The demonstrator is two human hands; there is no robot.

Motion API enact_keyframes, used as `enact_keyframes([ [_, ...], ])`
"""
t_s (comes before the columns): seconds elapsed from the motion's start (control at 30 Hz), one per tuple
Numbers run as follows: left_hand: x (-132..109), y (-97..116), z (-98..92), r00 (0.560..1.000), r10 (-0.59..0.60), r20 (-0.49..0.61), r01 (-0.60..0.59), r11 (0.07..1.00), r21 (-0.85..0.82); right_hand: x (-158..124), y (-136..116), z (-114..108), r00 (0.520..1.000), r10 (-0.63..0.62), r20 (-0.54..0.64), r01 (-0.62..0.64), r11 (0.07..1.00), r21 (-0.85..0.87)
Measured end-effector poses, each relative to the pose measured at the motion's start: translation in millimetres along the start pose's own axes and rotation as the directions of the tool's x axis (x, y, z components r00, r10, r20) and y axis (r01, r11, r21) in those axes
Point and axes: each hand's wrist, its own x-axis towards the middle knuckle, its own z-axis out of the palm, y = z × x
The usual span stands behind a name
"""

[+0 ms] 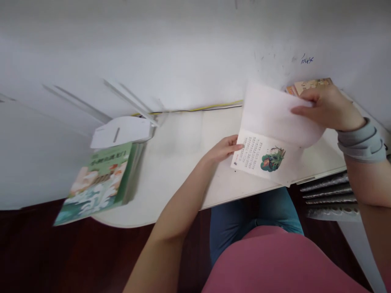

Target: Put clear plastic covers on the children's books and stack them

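Note:
An open book (253, 152) with printed text and a coloured plant-like picture is held up over the right part of the table. My left hand (226, 148) grips its left edge, thumb on the page and fingers behind. With thumb and fingers closed, my right hand (326, 108) pinches the raised upper page, which is blurred and looks blank. A grey band wraps my right wrist. Whether the raised part is one leaf or several, I cannot tell.
A stack of books with a green cover (97, 179) lies at the table's left end, beside a white router (122, 131) with antennas. More books (308, 86) stand by the wall at right. Cables (198, 108) run along the table's (180, 162) back edge.

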Motion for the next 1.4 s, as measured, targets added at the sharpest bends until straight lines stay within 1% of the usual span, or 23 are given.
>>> enact_keyframes([
  [0.07, -4, 2, 4.3, 0.994, -0.092, 0.055, 0.093, 0.996, -0.016, -5, 20, -5, 0.991, 0.132, -0.022, -0.132, 0.991, 0.0],
  [0.1, -5, 3, 6.1, 0.991, -0.122, 0.053, 0.124, 0.992, -0.026, -8, 33, -4, 0.979, 0.201, -0.021, -0.201, 0.979, 0.019],
  [0.2, -11, 14, 5.7, 0.988, -0.146, -0.053, 0.14, 0.985, -0.105, -22, 68, 13, 0.948, 0.319, -0.017, -0.316, 0.945, 0.089],
  [0.27, -15, 30, 0.6, 0.977, -0.147, -0.154, 0.124, 0.981, -0.151, -36, 80, 32, 0.927, 0.375, 0.016, -0.374, 0.92, 0.119],
  [0.33, -16, 52, -5.4, 0.957, -0.136, -0.257, 0.1, 0.984, -0.147, -50, 78, 56, 0.902, 0.419, 0.104, -0.429, 0.895, 0.119],
  [0.4, -11, 75, -8.7, 0.933, -0.108, -0.344, 0.083, 0.993, -0.087, -64, 65, 80, 0.876, 0.442, 0.191, -0.474, 0.863, 0.173],
  [0.5, 14, 98, -3.2, 0.897, -0.09, -0.434, 0.113, 0.993, 0.027, -79, 42, 112, 0.851, 0.439, 0.288, -0.523, 0.76, 0.386],
  [0.6, 51, 97, 13.6, 0.857, -0.164, -0.488, 0.218, 0.974, 0.055, -89, 32, 134, 0.827, 0.448, 0.34, -0.558, 0.574, 0.6],
  [0.7, 77, 84, 27.5, 0.853, -0.185, -0.488, 0.248, 0.966, 0.068, -95, 33, 142, 0.797, 0.485, 0.361, -0.573, 0.417, 0.706],
  [0.8, 76, 71, 22.2, 0.87, -0.163, -0.466, 0.259, 0.954, 0.149, -101, 36, 137, 0.721, 0.517, 0.461, -0.64, 0.242, 0.729],
  [0.87, 63, 67, 6.0, 0.874, -0.17, -0.456, 0.287, 0.937, 0.199, -103, 38, 132, 0.684, 0.499, 0.532, -0.68, 0.171, 0.714],
  [0.9, 54, 65, -4.8, 0.871, -0.183, -0.455, 0.306, 0.928, 0.212, -103, 39, 130, 0.679, 0.486, 0.55, -0.687, 0.159, 0.709],
  [0.97, 35, 62, -27.3, 0.86, -0.203, -0.468, 0.365, 0.886, 0.287, -101, 43, 130, 0.694, 0.48, 0.537, -0.677, 0.179, 0.714],
  [1.0, 26, 61, -37.2, 0.849, -0.198, -0.491, 0.415, 0.824, 0.386, -99, 45, 131, 0.704, 0.49, 0.514, -0.668, 0.211, 0.714],
  [1.03, 16, 59, -44.8, 0.829, -0.166, -0.534, 0.476, 0.711, 0.518, -98, 48, 134, 0.715, 0.506, 0.483, -0.661, 0.263, 0.703],
  [1.07, 8, 58, -49.2, 0.813, -0.088, -0.575, 0.52, 0.553, 0.651, -96, 50, 136, 0.728, 0.522, 0.445, -0.655, 0.335, 0.678],
  [1.13, -8, 53, -46.1, 0.811, 0.13, -0.57, 0.54, 0.208, 0.815, -95, 54, 141, 0.763, 0.539, 0.357, -0.635, 0.52, 0.571],
  [1.17, -15, 49, -38.2, 0.824, 0.214, -0.525, 0.515, 0.103, 0.851, -95, 56, 143, 0.783, 0.541, 0.306, -0.617, 0.614, 0.492],
  [1.2, -21, 44, -26.6, 0.847, 0.269, -0.458, 0.463, 0.05, 0.885, -97, 56, 145, 0.806, 0.538, 0.248, -0.591, 0.698, 0.406],
  [1.27, -27, 29, 4.3, 0.905, 0.249, -0.344, 0.34, 0.06, 0.939, -101, 56, 149, 0.841, 0.524, 0.137, -0.541, 0.804, 0.247],
  [1.33, -28, 10, 37.1, 0.951, 0.224, -0.212, 0.198, 0.083, 0.977, -106, 54, 153, 0.851, 0.522, 0.054, -0.524, 0.837, 0.157],
  [1.37, -26, -1, 51.3, 0.964, 0.242, -0.108, 0.082, 0.116, 0.99, -108, 53, 155, 0.85, 0.527, 0.026, -0.525, 0.84, 0.138],
  [1.4, -23, -12, 62.9, 0.961, 0.272, -0.053, 0.016, 0.136, 0.991, -110, 52, 156, 0.848, 0.53, 0.003, -0.526, 0.841, 0.127],
])
